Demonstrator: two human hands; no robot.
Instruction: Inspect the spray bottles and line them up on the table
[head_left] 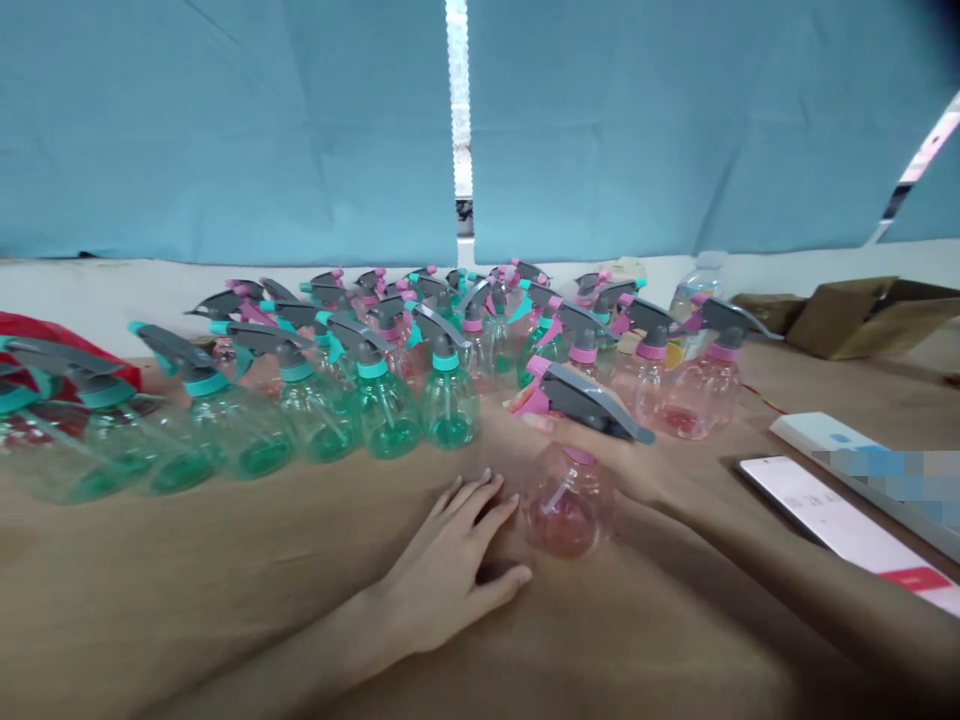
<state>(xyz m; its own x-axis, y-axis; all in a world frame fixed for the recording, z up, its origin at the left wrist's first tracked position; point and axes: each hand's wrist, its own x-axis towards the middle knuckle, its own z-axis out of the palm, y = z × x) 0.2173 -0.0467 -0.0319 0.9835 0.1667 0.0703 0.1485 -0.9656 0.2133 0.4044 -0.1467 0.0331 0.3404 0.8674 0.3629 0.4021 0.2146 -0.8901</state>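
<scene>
My left hand (450,570) lies palm down on the table, fingers spread, with nothing in it. Just right of its fingertips a clear pink spray bottle (568,515) stands upright, with a grey and pink trigger head. My right hand (544,428) comes round behind this bottle's head, its fingertips at the pink trigger; the head hides much of the hand. Beyond my left hand stands a row of green spray bottles (450,405) with grey and teal heads. More pink spray bottles (701,395) are behind and right of my right hand.
A phone (840,520) and a white box (825,435) lie on the right. Behind them is an open cardboard box (855,320). A clear plastic bottle (701,280) stands near the wall. Red material (60,335) lies at the far left. A blue curtain (300,130) hangs behind.
</scene>
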